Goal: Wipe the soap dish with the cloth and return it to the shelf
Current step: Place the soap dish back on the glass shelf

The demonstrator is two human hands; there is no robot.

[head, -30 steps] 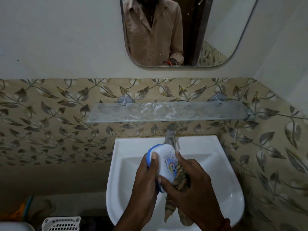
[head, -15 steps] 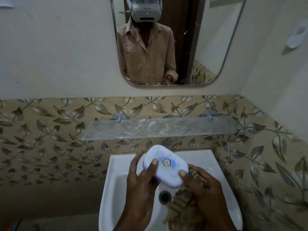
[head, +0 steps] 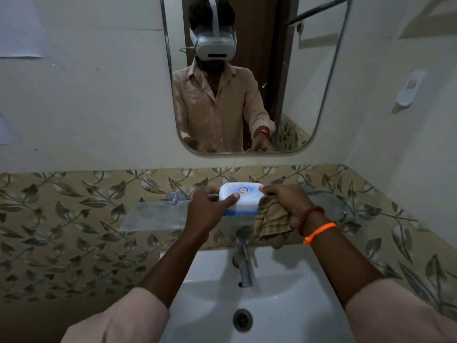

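Note:
The soap dish (head: 243, 198), white lid over a blue base, is level over the middle of the glass shelf (head: 153, 215), at or just above its surface. My left hand (head: 209, 210) grips its left end, thumb on the lid. My right hand (head: 288, 204) pinches its right end with the fingertips. The same hand also holds the striped brown cloth (head: 270, 222), which hangs bunched below the palm, over the shelf's front edge.
A white basin (head: 284, 300) with a metal tap (head: 243, 261) and a drain sits below the shelf. A mirror (head: 249, 75) hangs above on the wall. A white holder (head: 408, 89) is fixed to the right wall, close by.
Both hands have lifted the soap dish from over the basin up and forward to the glass shelf. The dish turned from tilted to level, and the cloth went up with my right hand.

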